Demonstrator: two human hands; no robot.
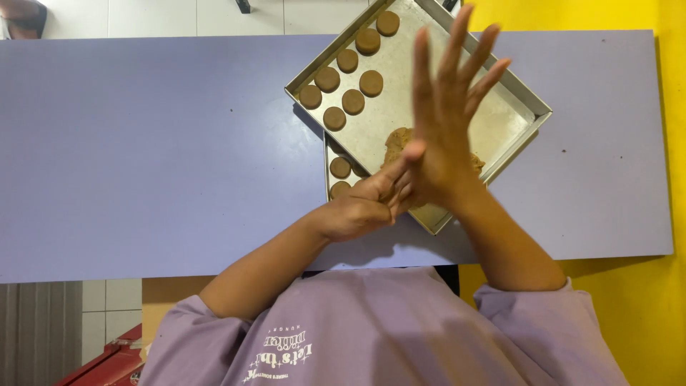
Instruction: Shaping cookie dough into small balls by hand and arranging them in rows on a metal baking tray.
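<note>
The brown dough lump [397, 140] lies on the upper metal tray [514, 107], ragged-edged and mostly hidden behind the hands; seven flat round dough discs [353, 101] sit in two slanted rows on that tray's far-left part; two more discs [340, 167] lie on the lower tray [330, 154], partly covered.

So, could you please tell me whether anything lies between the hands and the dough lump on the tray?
Nothing visible does. The left hand presses against the open right hand over the tray. The dough lump lies just behind them, partly hidden. The round discs sit off to one side.
</note>
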